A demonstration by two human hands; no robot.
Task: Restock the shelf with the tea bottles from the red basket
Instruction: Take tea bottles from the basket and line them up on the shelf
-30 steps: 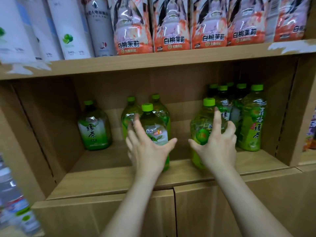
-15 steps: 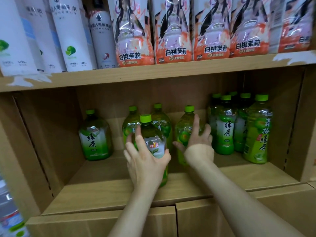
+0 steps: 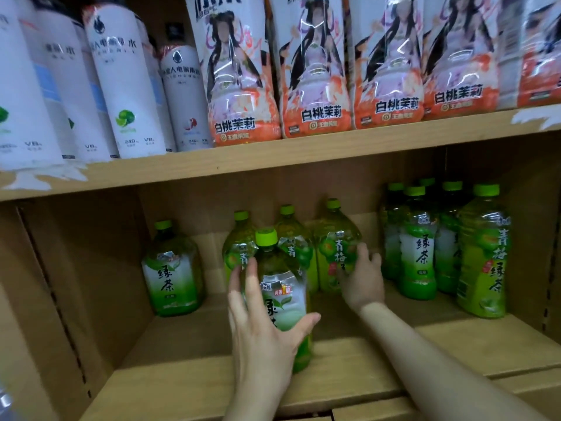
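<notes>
A green tea bottle with a green cap stands upright near the front of the lower wooden shelf; my left hand grips its body from the front. Deeper in, my right hand grips a green plum tea bottle, which stands beside two similar bottles at the back middle. The red basket is out of view.
One green tea bottle stands alone at the back left. Several green bottles cluster at the right against the side panel. The upper shelf carries white bottles and orange-labelled peach jasmine bottles.
My right hand has pushed its bottle back and to the left, next to the two rear middle bottles. My left hand stays round the front bottle. The camera has tilted upward.
</notes>
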